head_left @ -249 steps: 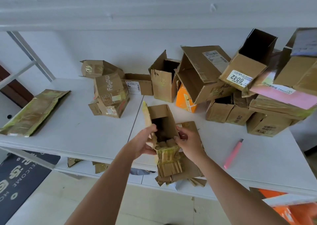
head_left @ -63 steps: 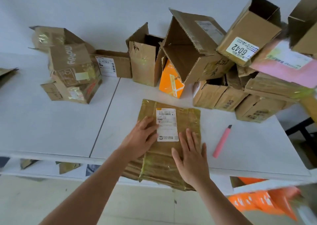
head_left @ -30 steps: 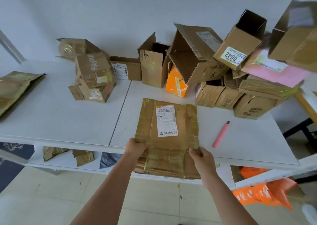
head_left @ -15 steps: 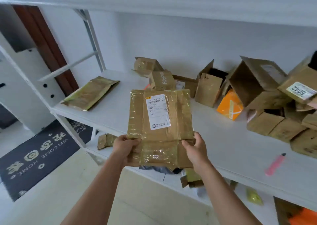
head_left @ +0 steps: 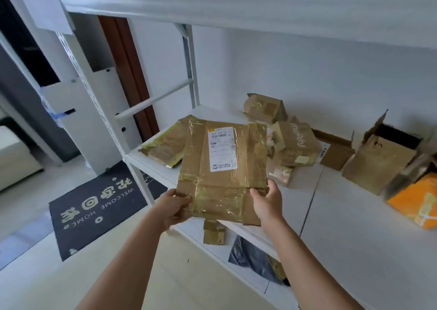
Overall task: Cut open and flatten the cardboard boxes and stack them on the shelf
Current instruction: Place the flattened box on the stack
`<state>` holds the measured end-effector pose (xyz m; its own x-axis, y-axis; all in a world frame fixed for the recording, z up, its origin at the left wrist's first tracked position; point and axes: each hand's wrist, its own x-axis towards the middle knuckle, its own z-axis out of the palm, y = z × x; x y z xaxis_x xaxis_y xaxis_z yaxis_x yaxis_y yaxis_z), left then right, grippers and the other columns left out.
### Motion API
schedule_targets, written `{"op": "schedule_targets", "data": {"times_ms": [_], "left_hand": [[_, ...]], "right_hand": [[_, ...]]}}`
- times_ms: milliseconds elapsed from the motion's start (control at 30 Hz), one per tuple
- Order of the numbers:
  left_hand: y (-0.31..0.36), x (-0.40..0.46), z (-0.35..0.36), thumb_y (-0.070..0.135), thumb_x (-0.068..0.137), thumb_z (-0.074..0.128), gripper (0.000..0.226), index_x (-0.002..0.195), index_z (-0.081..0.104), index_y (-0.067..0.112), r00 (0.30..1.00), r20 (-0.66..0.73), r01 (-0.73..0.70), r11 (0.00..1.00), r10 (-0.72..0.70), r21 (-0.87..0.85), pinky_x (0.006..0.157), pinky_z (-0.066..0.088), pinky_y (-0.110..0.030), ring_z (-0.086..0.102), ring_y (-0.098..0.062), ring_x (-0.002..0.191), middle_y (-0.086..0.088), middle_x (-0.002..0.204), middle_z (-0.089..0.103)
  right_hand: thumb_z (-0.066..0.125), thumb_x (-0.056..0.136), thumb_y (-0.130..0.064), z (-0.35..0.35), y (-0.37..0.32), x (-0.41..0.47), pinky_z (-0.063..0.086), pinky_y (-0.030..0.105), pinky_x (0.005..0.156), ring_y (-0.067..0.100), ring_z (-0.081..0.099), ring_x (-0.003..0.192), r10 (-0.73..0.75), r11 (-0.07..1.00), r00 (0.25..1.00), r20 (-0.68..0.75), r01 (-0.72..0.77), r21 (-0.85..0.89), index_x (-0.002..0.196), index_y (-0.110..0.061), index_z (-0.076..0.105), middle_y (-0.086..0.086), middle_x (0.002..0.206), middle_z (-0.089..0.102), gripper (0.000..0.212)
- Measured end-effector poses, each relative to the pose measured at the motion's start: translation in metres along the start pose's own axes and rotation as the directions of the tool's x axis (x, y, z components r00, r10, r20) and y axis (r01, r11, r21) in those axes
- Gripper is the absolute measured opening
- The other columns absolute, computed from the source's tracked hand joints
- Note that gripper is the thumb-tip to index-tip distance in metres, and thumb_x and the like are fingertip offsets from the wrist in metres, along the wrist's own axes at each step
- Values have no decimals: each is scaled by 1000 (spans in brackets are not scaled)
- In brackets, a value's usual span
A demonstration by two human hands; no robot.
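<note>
cardboard box (head_left: 220, 167), flattened, is pinched at its near corners by left hand (head_left: 171, 209) and right hand (head_left: 267, 203) above the shelf (head_left: 354, 215) edge (stacking step): next, lay it squarely on the flat pile (head_left: 165, 144) at left.

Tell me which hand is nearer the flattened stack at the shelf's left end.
Left. The left hand grips the held box's near-left corner, below and just right of that stack. The right hand grips the opposite corner, farther right.
</note>
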<state>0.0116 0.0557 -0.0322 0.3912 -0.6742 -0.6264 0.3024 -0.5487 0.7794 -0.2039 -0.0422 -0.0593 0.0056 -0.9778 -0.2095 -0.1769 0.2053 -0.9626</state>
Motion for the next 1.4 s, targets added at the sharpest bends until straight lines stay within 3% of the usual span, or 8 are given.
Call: {"op": "schedule_targets", "data": {"times_ms": [100,267,467,800,1067,1167,1300,1400], "left_hand": [[22,44,-7,3,89,69,21,107,63,-5,988,-145,-77,976,48,-204,67,52,-28,55,-17,65,-13,82,61],[67,98,-27,0,89,67,13,101,65,-2,992,-127,-68,865,5,-496,56,51,-15,61,-8,65,-8,90,65],[109,150,-59,-10,83,69,18,97,62,-1,940,-341,-202,772,-20,-602,69,57,-25,66,-19,74,-14,87,64],[152,247,-134,1,83,74,30,67,53,17,820,-570,-227,944,51,-241,55,49,-25,59,-22,62,-6,69,59],[143,307,-162,-4,89,55,38,126,53,-2,895,-410,-57,957,175,284,58,43,-30,49,-23,71,-15,103,57],[145,303,-154,-7,84,54,54,135,44,7,806,-335,-109,679,488,726,84,45,-42,46,-36,105,-22,139,36],[147,309,-158,-21,77,43,98,153,20,37,679,311,-426,11,665,905,121,6,-42,2,-27,150,5,163,6],[158,326,-159,-10,84,45,83,153,26,32,767,486,-558,62,420,827,123,14,-45,0,-15,152,12,164,7]], "right_hand": [[61,95,-10,36,-7,38,41,16,62,0,53,73,65,998,997,-38,-65,7,128,-16,50,-14,89,54,34],[61,97,-14,91,-35,81,41,36,106,30,49,131,157,986,986,-50,-153,71,150,-9,34,11,148,45,60],[59,97,-10,164,-59,120,50,30,80,25,64,96,206,975,978,-34,-202,89,124,-7,53,12,124,61,29],[61,95,-15,280,-48,144,52,39,94,30,62,109,196,980,979,-61,-193,56,126,-2,55,13,120,62,34],[65,92,-16,326,-16,144,44,26,82,30,60,111,153,958,972,-179,-191,-216,114,0,55,15,117,61,29],[67,91,-28,332,-20,142,44,29,84,29,50,121,99,864,974,-206,-187,-468,130,-1,45,15,128,49,53],[65,85,-22,332,-23,136,33,40,112,30,17,139,-309,641,944,-113,119,-759,156,-18,5,9,152,15,93],[48,90,-26,335,-31,156,-7,51,121,27,-15,150,-322,538,937,136,299,-788,157,-28,0,4,164,-14,83]]}}
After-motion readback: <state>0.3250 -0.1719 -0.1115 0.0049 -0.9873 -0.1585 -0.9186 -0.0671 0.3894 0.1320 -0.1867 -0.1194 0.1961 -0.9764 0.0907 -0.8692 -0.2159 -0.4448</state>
